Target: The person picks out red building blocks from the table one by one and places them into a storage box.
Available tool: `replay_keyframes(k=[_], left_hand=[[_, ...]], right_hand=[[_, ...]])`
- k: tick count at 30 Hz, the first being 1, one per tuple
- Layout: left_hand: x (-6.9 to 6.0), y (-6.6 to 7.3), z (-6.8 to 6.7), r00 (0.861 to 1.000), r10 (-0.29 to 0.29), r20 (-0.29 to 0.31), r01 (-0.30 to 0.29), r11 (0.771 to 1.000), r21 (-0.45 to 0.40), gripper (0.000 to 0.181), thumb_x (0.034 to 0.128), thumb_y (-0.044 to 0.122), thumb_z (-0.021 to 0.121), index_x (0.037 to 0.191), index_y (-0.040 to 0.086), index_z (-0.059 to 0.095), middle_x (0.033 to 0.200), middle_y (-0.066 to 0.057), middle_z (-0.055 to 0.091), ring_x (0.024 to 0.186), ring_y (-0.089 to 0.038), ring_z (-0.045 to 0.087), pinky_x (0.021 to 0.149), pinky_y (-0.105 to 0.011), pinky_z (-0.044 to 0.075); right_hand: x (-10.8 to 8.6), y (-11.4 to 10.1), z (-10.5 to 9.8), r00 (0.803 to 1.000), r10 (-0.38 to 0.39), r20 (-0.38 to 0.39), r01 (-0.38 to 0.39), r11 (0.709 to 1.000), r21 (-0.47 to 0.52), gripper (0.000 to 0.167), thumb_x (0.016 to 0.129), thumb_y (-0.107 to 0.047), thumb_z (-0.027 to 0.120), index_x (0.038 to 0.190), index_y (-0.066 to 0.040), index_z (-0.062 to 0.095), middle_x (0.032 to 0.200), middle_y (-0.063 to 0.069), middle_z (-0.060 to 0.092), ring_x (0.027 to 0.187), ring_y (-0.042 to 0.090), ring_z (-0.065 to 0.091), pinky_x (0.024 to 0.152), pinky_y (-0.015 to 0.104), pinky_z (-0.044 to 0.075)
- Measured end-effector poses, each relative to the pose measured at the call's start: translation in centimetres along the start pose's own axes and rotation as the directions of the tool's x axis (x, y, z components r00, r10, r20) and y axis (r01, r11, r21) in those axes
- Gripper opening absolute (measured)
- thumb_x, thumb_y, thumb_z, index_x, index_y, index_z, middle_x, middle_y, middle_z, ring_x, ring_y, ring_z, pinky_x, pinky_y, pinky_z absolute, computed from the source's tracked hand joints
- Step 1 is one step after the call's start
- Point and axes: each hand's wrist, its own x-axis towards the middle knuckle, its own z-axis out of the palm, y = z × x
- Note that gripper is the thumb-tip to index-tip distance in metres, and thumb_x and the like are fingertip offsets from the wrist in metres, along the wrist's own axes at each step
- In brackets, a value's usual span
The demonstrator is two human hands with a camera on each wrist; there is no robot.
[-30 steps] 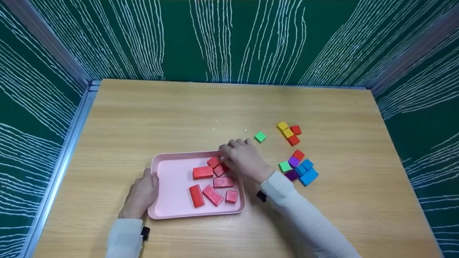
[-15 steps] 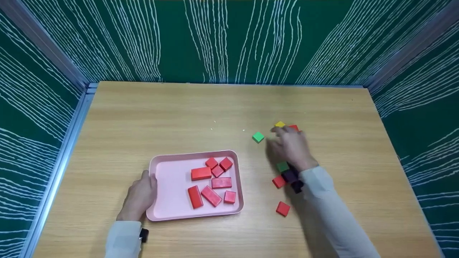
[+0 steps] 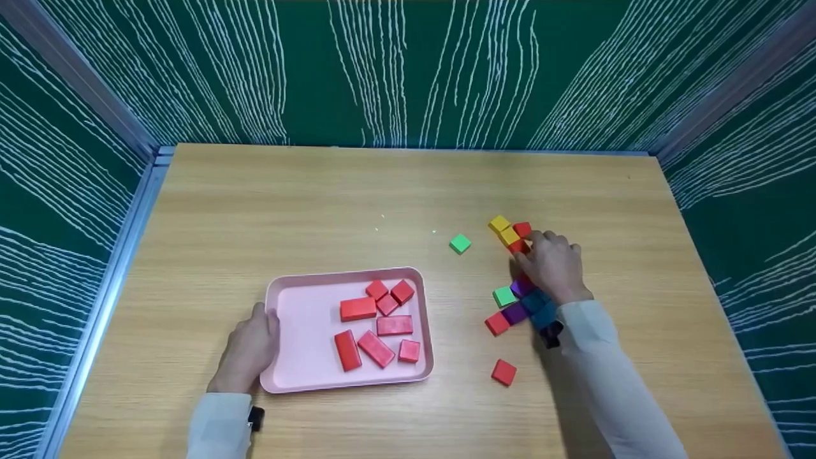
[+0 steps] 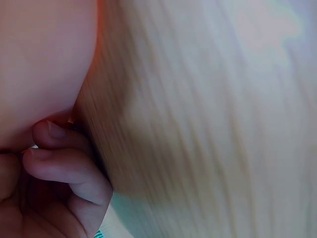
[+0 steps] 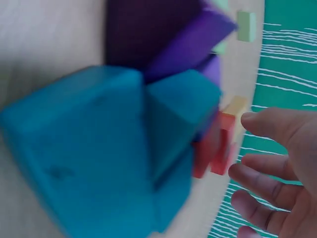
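On the left, my left hand (image 3: pixel 245 350) grips the left rim of the pink tray (image 3: pixel 299 335); the left wrist view shows its fingers (image 4: pixel 69 168) curled against the tray's edge (image 4: pixel 49 59). Red blocks (image 3: pixel 358 309) lie in the tray's right half. My right hand (image 3: pixel 556 268) is over the block cluster, fingertips beside a red block (image 3: pixel 518 246) and two yellow blocks (image 3: pixel 499 224). In the right wrist view this hand (image 5: pixel 282 168) has its fingers apart and holds nothing visible. Blue blocks (image 5: pixel 89 153) and purple blocks (image 5: pixel 193 44) are near it.
A green block (image 3: pixel 459 243) lies alone above the tray's right corner. Another green block (image 3: pixel 504 296) and a red block (image 3: pixel 497 323) touch or nearly touch the purple blocks (image 3: pixel 514 313). One red block (image 3: pixel 503 372) lies nearer the front. Green walls surround the wooden table.
My right hand has left the tray's upper right corner, where a red block now shows, and moved right over the loose blocks. Two red blocks formerly under the sleeve are visible. My left hand stays put.
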Motion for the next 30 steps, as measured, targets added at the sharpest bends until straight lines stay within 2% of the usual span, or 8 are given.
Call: replay_keyframes(k=[5,9,13,16,19,23,27,30], left_hand=[[-0.2,0.1,0.1,0.999,0.022,-0.029,-0.021,1.0,0.008,0.041,0.1082,0.027,0.029,0.12,-0.008,0.046,0.095,-0.033,0.062,0.096,-0.049,0.063,0.08,-0.058,0.049],[-0.2,0.1,0.2,1.0,0.012,-0.027,-0.012,1.0,0.003,0.042,0.1083,0.028,0.029,0.121,-0.008,0.046,0.097,-0.033,0.062,0.096,-0.048,0.064,0.08,-0.058,0.049],[-0.2,0.1,0.2,1.0,0.014,-0.028,-0.014,1.0,-0.005,0.042,0.1081,0.028,0.028,0.121,-0.007,0.046,0.098,-0.034,0.062,0.096,-0.048,0.064,0.08,-0.059,0.049],[-0.2,0.1,0.1,1.0,0.016,-0.023,-0.017,1.0,-0.003,0.041,0.1082,0.029,0.028,0.121,-0.006,0.046,0.097,-0.032,0.062,0.093,-0.047,0.064,0.078,-0.058,0.05],[-0.1,0.0,0.0,1.0,0.004,-0.012,-0.004,1.0,0.0,0.043,0.1086,0.03,0.027,0.123,-0.006,0.045,0.094,-0.03,0.062,0.087,-0.042,0.065,0.074,-0.054,0.052],[-0.1,0.0,-0.2,1.0,-0.016,0.005,0.016,1.0,0.003,0.046,0.1088,0.032,0.025,0.127,-0.007,0.042,0.096,-0.031,0.061,0.086,-0.041,0.065,0.074,-0.054,0.052],[-0.1,0.0,-0.1,1.0,-0.013,0.006,0.013,1.0,0.004,0.046,0.1087,0.032,0.025,0.127,-0.007,0.043,0.1,-0.033,0.061,0.093,-0.045,0.065,0.08,-0.057,0.05],[0.0,0.1,0.0,1.0,0.0,0.0,0.0,1.0,0.011,0.044,0.1086,0.03,0.026,0.124,-0.007,0.045,0.094,-0.03,0.062,0.089,-0.043,0.065,0.076,-0.054,0.051]], right_hand=[[0.1,0.4,0.6,0.998,0.049,0.04,-0.049,0.999,-0.015,0.046,0.094,-0.029,0.071,0.118,0.009,0.06,0.101,0.024,0.06,0.086,0.038,0.052,0.079,0.053,0.042],[0.2,0.4,0.6,0.996,0.061,0.061,-0.061,0.998,-0.005,0.044,0.095,-0.028,0.068,0.118,0.009,0.06,0.102,0.025,0.059,0.087,0.039,0.051,0.079,0.053,0.042],[-0.1,0.1,0.4,0.998,0.057,0.039,-0.057,0.998,0.016,0.041,0.095,-0.026,0.067,0.116,0.009,0.062,0.1,0.024,0.059,0.086,0.039,0.051,0.079,0.053,0.042],[-0.7,-0.6,0.0,0.999,0.038,-0.013,-0.037,0.998,0.05,0.04,0.094,-0.024,0.069,0.117,0.008,0.063,0.101,0.023,0.06,0.087,0.038,0.052,0.08,0.054,0.042],[-1.4,-2.1,-0.3,0.995,-0.023,-0.095,0.032,0.995,0.095,0.036,0.091,-0.022,0.072,0.114,0.006,0.065,0.101,0.022,0.062,0.087,0.038,0.054,0.079,0.054,0.042],[-2.2,-4.8,-0.5,0.974,-0.147,-0.175,0.167,0.98,0.106,0.03,0.089,-0.02,0.072,0.108,0.002,0.068,0.098,0.019,0.066,0.088,0.039,0.059,0.076,0.056,0.043],[-3.1,-7.8,-0.2,0.969,-0.204,-0.14,0.221,0.969,0.112,0.036,0.087,-0.023,0.077,0.113,-0.001,0.068,0.106,0.016,0.066,0.095,0.036,0.06,0.084,0.056,0.045],[-3.6,-10.0,0.1,0.97,-0.223,-0.092,0.233,0.964,0.125,0.043,0.085,-0.025,0.08,0.119,-0.002,0.066,0.113,0.016,0.064,0.104,0.036,0.058,0.092,0.058,0.043]])
